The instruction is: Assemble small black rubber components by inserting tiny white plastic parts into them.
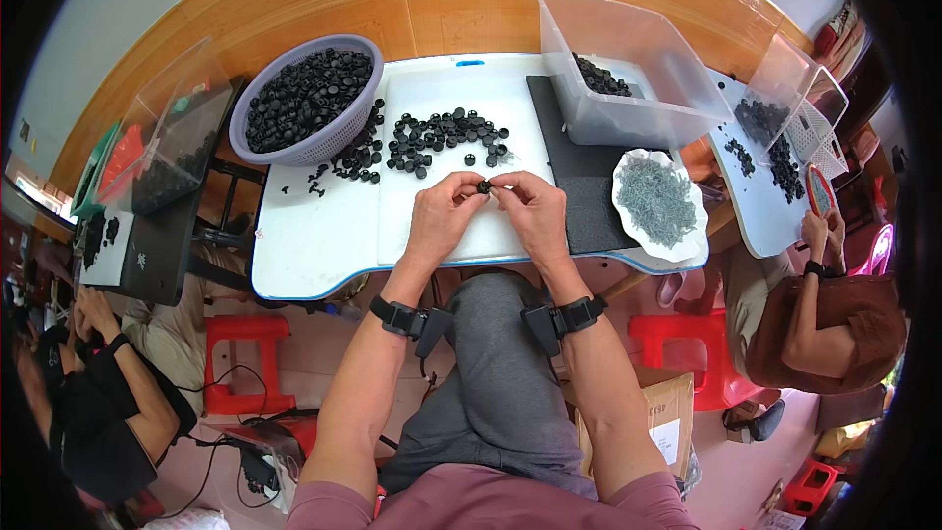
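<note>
Left grip and right grip — both mine, pinching one small black part over the table. Loose black caps lie just beyond.

Small black rounded plastic-looking piece is off the surface, pinched in the fingertips of the left hand at its 9 o'clock and the right hand at its 3, sides mostly covered. It's over the flat white board, apart from the nearest loose black round cap at its 11 to 12. Too small to tell whether one part or several, or exact tilt.
</note>
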The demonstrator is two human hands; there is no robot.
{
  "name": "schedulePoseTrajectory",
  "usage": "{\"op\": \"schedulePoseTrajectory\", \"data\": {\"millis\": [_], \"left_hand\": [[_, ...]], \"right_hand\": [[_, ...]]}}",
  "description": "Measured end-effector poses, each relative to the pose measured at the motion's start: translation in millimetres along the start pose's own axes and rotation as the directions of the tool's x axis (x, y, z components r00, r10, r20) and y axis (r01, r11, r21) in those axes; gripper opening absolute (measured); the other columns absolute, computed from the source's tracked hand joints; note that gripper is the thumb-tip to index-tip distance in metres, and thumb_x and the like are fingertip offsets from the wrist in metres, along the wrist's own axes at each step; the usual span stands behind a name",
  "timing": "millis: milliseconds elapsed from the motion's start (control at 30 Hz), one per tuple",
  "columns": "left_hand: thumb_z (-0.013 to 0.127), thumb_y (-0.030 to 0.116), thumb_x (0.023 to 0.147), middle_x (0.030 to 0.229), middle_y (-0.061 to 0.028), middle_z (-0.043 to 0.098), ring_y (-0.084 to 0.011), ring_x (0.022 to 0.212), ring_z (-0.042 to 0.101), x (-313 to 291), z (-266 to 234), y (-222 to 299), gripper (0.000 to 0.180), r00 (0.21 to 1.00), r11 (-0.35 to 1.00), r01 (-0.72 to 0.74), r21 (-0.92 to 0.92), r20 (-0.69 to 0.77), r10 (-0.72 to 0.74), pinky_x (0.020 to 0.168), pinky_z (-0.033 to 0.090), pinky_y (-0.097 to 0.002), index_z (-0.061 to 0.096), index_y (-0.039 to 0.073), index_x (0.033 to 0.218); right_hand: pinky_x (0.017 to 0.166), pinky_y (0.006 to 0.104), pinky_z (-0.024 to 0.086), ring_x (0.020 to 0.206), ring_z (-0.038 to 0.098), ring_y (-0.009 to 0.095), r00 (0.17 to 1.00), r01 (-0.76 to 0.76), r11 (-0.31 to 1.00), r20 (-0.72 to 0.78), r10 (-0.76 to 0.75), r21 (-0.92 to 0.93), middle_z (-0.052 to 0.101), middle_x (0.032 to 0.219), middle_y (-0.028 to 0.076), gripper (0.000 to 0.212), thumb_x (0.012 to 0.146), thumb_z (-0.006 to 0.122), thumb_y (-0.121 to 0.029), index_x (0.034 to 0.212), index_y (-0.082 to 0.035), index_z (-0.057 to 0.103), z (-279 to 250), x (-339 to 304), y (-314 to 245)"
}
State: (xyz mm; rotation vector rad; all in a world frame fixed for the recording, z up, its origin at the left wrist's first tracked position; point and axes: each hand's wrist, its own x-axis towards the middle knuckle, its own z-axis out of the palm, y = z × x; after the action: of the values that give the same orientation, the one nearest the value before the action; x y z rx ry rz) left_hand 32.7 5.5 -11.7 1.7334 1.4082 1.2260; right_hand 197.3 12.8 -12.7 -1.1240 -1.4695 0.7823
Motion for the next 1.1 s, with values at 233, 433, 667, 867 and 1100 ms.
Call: {"op": "schedulePoseTrajectory", "data": {"millis": [233, 433, 667, 867, 1100], "left_hand": [[0.075, 0.011, 0.091, 0.091, -0.007, 0.078, -0.0102, 0.077, 0.069, -0.5, -2.3, 1.7, 0.025, 0.999, 1.0, -0.019, -0.014, 0.029, 0.02, 0.069, 0.053, -0.0247, 0.073, 0.002, 0.115], [0.075, 0.01, 0.091, 0.089, -0.0068, 0.078, -0.0092, 0.075, 0.069, -1.7, -2.6, 4.9, 0.024, 0.999, 1.0, 0.01, -0.018, 0.043, -0.009, 0.067, 0.053, -0.0241, 0.073, 0.002, 0.114], [0.075, 0.012, 0.09, 0.09, -0.0131, 0.077, -0.0195, 0.081, 0.076, -3.1, -1.6, 4.2, 0.024, 1.0, 1.0, -0.01, -0.013, 0.007, 0.01, 0.072, 0.059, -0.0292, 0.072, -0.001, 0.111], [0.074, 0.011, 0.09, 0.09, -0.0141, 0.077, -0.0212, 0.081, 0.076, -2.9, -1.6, 4.0, 0.023, 0.999, 0.999, -0.039, -0.003, 0.015, 0.04, 0.073, 0.059, -0.03, 0.072, -0.001, 0.11], [0.074, 0.009, 0.09, 0.09, -0.0155, 0.077, -0.0216, 0.081, 0.077, -2.0, -3.7, 2.0, 0.023, 0.999, 0.999, -0.038, -0.02, 0.035, 0.039, 0.073, 0.059, -0.0302, 0.072, -0.002, 0.109]], "right_hand": [[0.065, 0.0236, 0.055, 0.07, 0.07, 0.009, 0.997, 0.081, 0.997, 0.004, -0.081, -0.015, 0.077, 0.086, 0.007, 0.012, 0.089, 0.072, 0.001, 0.1, 0.001, 0.077, -0.9, -0.2, -1.3], [0.067, 0.0276, 0.056, 0.074, 0.072, 0.016, 0.996, 0.086, 0.996, 0.005, -0.086, 0.022, 0.077, 0.089, 0.01, 0.012, 0.086, 0.072, 0.0, 0.097, -0.002, 0.077, -1.5, -0.6, -3.9], [0.065, 0.0286, 0.056, 0.076, 0.073, 0.019, 0.985, 0.171, 0.983, -0.009, -0.172, -0.071, 0.076, 0.089, 0.011, 0.01, 0.087, 0.071, 0.001, 0.094, -0.002, 0.077, -0.8, -1.2, -9.4], [0.063, 0.0297, 0.056, 0.076, 0.073, 0.02, 0.969, 0.243, 0.965, -0.008, -0.245, -0.094, 0.076, 0.09, 0.01, 0.01, 0.086, 0.071, 0.002, 0.094, -0.002, 0.076, -0.7, -0.6, -6.1], [0.066, 0.0336, 0.055, 0.075, 0.071, 0.026, 0.932, 0.361, 0.908, 0.032, -0.362, -0.211, 0.072, 0.083, 0.01, 0.012, 0.082, 0.072, 0.003, 0.091, -0.003, 0.075, 1.5, -2.1, -7.4]]}}
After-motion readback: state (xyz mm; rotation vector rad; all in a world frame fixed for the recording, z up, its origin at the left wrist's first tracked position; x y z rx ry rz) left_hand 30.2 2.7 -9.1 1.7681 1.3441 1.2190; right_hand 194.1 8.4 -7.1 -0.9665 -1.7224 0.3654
